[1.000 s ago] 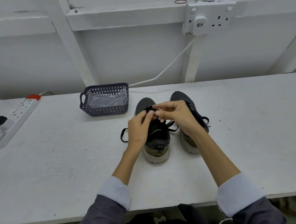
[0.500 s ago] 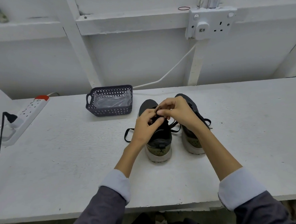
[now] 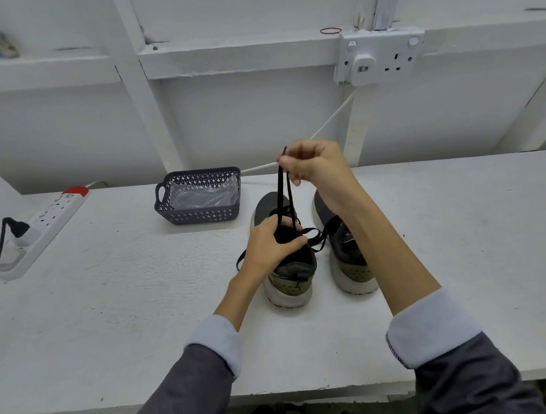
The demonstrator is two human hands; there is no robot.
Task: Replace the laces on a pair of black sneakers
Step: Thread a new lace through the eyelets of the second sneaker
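Note:
Two black sneakers with pale soles stand side by side on the white table (image 3: 112, 312), heels toward me. My left hand (image 3: 269, 244) grips the left sneaker (image 3: 290, 269) over its tongue and eyelets. Raised above that shoe, my right hand (image 3: 314, 164) pinches a black lace (image 3: 283, 193), which runs taut in two strands down to the eyelets. Loose lace lies beside the shoe on both sides. My right forearm crosses over the right sneaker (image 3: 348, 259).
A dark perforated basket (image 3: 198, 216) holding clear plastic sits behind and left of the shoes. A white power strip (image 3: 47, 225) with a black plug lies at far left. On the back wall hangs a socket (image 3: 379, 56) with a white cable.
My right hand has risen from the left sneaker's eyelets, drawing the black lace up and taut. My left hand stays on the shoe.

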